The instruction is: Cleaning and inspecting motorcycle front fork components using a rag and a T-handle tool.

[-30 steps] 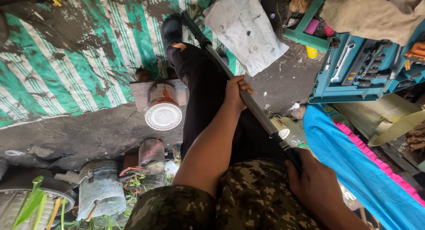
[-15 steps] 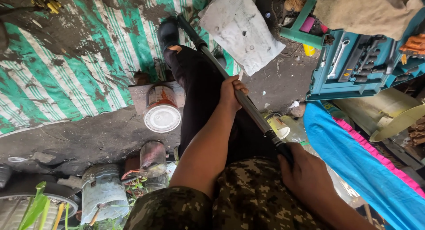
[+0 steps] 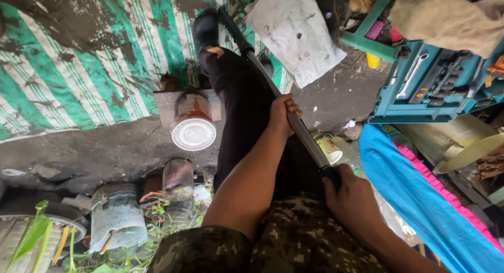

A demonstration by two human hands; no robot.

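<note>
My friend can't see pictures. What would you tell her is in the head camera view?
Looking down, a person grips a long metal rod with both hands: the left hand midway along it, the right hand at its black near end. Their black-trousered leg stretches over dirty ground, with a white-lidded can to one side and a teal tool case to the other.

A green-and-white striped tarp (image 3: pixel 79 68) fills the upper left. A white-lidded tin (image 3: pixel 192 125) sits at centre, a teal tool case (image 3: pixel 436 89) upper right, a blue cloth (image 3: pixel 420 194) lower right.
</note>
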